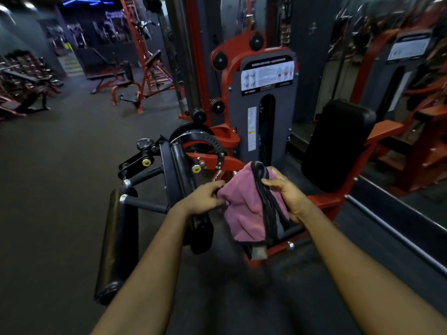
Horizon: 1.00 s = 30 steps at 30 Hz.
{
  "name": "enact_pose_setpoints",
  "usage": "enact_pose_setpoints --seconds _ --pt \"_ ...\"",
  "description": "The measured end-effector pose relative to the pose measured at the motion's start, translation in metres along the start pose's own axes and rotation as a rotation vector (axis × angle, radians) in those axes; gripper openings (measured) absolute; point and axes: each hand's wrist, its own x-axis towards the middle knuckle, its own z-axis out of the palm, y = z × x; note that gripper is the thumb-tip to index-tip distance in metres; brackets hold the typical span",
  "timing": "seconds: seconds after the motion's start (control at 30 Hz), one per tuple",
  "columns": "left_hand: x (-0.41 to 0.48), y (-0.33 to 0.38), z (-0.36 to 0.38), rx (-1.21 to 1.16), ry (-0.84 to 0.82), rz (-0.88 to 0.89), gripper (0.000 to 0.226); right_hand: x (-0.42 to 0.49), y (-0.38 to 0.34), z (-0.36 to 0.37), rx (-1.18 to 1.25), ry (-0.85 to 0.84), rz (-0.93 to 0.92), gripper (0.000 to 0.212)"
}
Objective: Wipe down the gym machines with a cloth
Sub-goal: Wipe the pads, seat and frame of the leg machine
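Note:
A pink cloth (pixel 242 209) with a black and grey trimmed edge hangs between my two hands above a red and black leg machine (pixel 217 163). My left hand (pixel 203 199) pinches the cloth's left side. My right hand (pixel 287 197) grips its right side, fingers curled over the dark trim. The machine's black backrest pad (pixel 336 146) stands to the right, and its long black roller pad (pixel 116 243) sticks out at the lower left. Its grey weight-stack cover (pixel 266 97) with an instruction label rises behind.
A mirror wall (pixel 399 81) runs along the right with a ledge (pixel 396 233) at its base. Benches and red racks (pixel 135 78) stand at the back left, dumbbell racks (pixel 24 78) at the far left. Dark floor (pixel 60 165) spreads to the left.

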Motion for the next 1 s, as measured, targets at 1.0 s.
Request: enact_pose_setpoints --seconds 1.0 --pt "0.162 0.053 0.069 0.025 0.326 -0.363 0.027 0.143 -0.005 -0.21 -0.624 -0.182 0.238 0.017"
